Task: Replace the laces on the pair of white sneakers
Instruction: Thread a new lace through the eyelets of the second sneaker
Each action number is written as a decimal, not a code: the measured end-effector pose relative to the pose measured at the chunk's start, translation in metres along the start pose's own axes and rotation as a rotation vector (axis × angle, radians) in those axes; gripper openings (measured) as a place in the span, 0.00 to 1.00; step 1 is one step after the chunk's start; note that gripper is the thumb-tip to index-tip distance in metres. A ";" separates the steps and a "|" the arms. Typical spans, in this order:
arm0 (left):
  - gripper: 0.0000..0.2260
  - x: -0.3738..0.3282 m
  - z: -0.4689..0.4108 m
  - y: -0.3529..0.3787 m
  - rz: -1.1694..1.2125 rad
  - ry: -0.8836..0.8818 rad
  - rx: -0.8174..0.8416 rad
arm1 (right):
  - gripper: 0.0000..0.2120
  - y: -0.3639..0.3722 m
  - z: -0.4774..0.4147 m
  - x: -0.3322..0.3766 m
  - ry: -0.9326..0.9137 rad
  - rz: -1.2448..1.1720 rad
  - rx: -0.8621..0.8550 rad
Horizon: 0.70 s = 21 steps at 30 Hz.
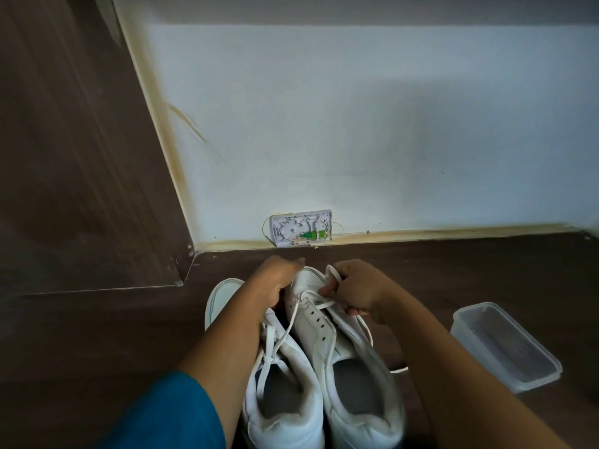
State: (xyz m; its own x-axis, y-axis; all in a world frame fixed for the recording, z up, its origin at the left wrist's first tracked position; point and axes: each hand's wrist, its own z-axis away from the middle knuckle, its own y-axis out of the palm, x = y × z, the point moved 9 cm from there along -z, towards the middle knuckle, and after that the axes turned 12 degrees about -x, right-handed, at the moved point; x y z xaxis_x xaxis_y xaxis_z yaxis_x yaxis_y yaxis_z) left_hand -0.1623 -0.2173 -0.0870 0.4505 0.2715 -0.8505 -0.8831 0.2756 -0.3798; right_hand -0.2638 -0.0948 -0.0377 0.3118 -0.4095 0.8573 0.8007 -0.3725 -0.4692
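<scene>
While a white lace (332, 275) runs through only the lowest eyelets of a white sneaker (327, 325) on the dark wood floor (421, 273), a person's right hand (356, 293) pinches a loop of it between thumb and fingertips beside the toe, apparently drawing slack through before the next row. The left hand (272, 286) curls round the toe end from the other side, its fingers tucked down between the two shoes, seemingly to brace the shoe against that pull. The upper eyelets stand empty, and one free end trails off the shoe's outer side onto the floor. The second sneaker (282, 393) sits touching the first, heels toward the camera, with a lace lying loose over its tongue; whether that lace is old or new cannot be told. A clear plastic container (505, 345) stands lidless near the right forearm, perhaps for the laces. An uncovered wall box (303, 228) sits low on the wall beyond.
</scene>
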 end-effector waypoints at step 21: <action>0.13 -0.026 0.008 -0.012 0.107 0.204 -0.020 | 0.09 0.010 0.001 0.005 -0.058 0.097 0.044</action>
State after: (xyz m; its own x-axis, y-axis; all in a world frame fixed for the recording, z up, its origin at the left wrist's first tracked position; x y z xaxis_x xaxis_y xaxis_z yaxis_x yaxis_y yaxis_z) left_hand -0.1622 -0.2200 -0.0576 0.3198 0.1058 -0.9416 -0.9278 0.2366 -0.2885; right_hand -0.2532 -0.0996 -0.0381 0.4167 -0.3923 0.8200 0.7868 -0.2962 -0.5415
